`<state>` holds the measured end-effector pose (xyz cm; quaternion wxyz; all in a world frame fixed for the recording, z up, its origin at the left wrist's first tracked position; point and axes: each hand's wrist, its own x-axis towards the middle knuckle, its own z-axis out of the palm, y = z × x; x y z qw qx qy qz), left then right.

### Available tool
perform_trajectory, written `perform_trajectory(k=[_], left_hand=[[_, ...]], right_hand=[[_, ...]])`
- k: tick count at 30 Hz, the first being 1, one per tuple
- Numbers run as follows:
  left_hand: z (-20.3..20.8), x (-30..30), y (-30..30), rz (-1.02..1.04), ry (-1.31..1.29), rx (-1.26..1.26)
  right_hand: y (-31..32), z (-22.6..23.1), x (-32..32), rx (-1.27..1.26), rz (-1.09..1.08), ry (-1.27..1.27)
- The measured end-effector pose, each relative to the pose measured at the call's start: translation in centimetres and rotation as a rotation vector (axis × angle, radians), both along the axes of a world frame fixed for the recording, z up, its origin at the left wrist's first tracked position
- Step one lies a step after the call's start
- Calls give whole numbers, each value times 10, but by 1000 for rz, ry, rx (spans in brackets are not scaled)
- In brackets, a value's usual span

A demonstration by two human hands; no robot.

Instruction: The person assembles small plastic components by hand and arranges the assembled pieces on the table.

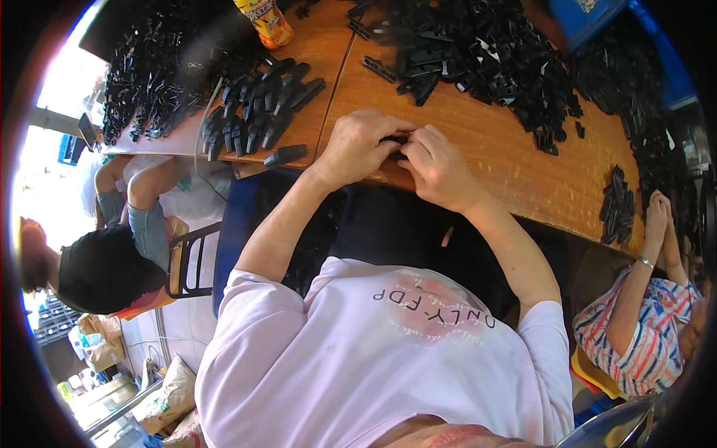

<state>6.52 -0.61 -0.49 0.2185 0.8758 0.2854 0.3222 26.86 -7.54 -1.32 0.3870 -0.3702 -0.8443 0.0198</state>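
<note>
My left hand (361,148) and my right hand (439,166) meet at the near edge of the wooden table (478,160). Both are closed, with fingertips pinched around a small black plastic part (398,140). Most of that part is hidden by my fingers, so its exact kind does not show. Beyond my hands lies a large heap of black plastic pieces (478,56). Nearer my left arm is a group of long black parts with grey ends (261,104), and one of these black parts (286,155) lies by the table edge.
At the far left is a pile of small black pieces (153,82), near an orange-yellow bottle (267,26). A blue bin (586,19) stands at the back right. People sit on both sides: one in black (112,265), another in a striped shirt (631,328) beside a small black stack (617,205).
</note>
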Motion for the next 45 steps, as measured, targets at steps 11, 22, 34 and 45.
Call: perform_trajectory(k=[11,22,34,45], left_hand=[[2,-2,-2,-34,-36,-13],[3,3,-4,34,6,54],[6,3,-8,-2,-40,20],[3,1,-5,-23,-30,-7]], right_hand=[[-24,3,55,-378,-290,167],[-68,18,90,-236,-410,226],[-48,30,80,-202,-71,-297],[-10,7,48,-175,-93,38]])
